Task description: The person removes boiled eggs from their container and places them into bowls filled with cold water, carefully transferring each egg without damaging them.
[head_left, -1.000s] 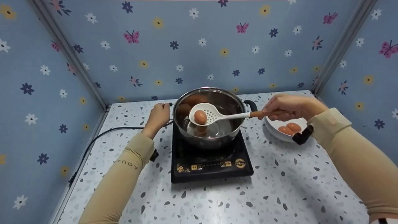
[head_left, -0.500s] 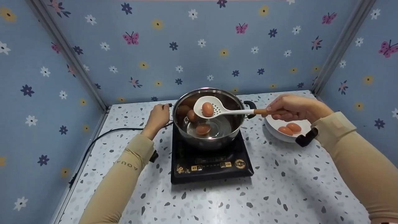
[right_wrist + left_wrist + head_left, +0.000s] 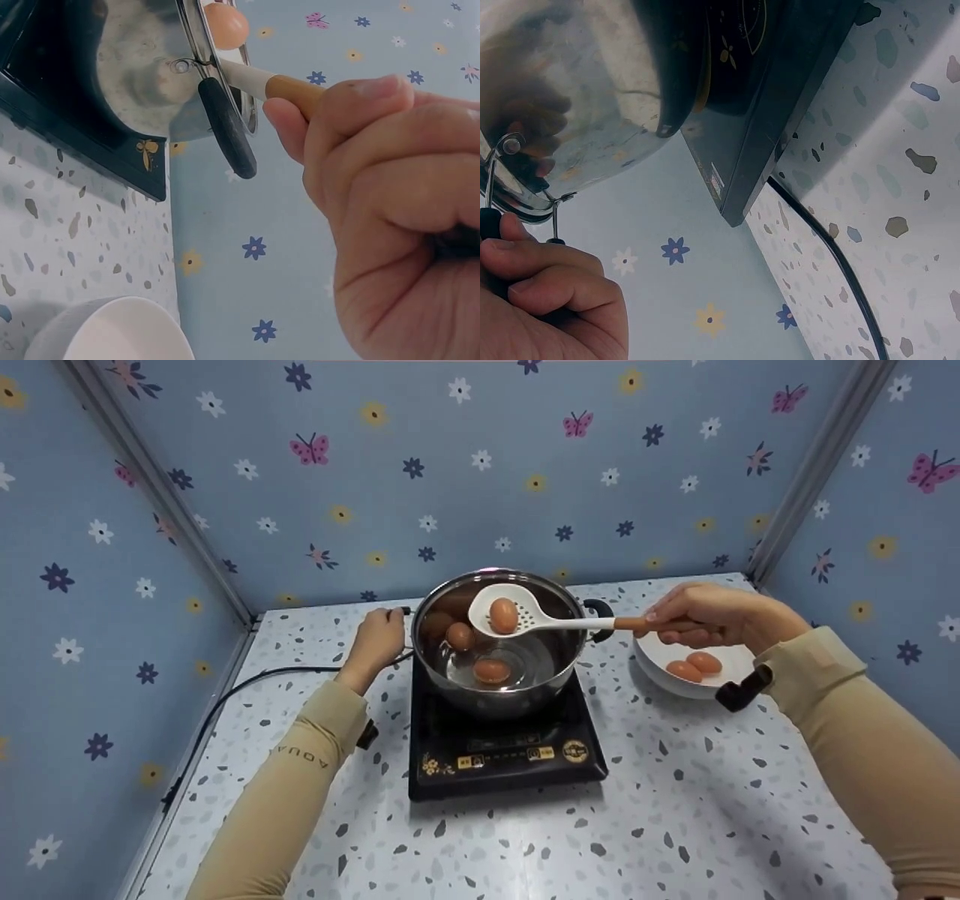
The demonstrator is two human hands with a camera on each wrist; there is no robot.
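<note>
My right hand [image 3: 701,611] grips the wooden handle of a white slotted spoon [image 3: 574,623]. One brown egg [image 3: 504,616] rests in its perforated bowl, held over the steel pot [image 3: 499,703]. Inside the pot, an egg [image 3: 491,670] and another egg [image 3: 460,637] lie in clear water. My left hand [image 3: 377,641] holds the pot's left handle; the left wrist view shows its fingers [image 3: 562,289] curled round the black grip. To the right, a white bowl [image 3: 660,679] contains two brown eggs [image 3: 703,663], partly under my right hand.
The pot stands on a black induction cooker [image 3: 510,780]. Its black cable [image 3: 277,670] runs left across the speckled table [image 3: 637,825]. The pot's right handle [image 3: 600,619] sticks out just below the spoon. Flower-patterned panels [image 3: 450,495] enclose the back and sides.
The spoon with its egg has risen and shifted right and back over the pot, uncovering the eggs in the water. My left hand keeps its hold on the handle.
</note>
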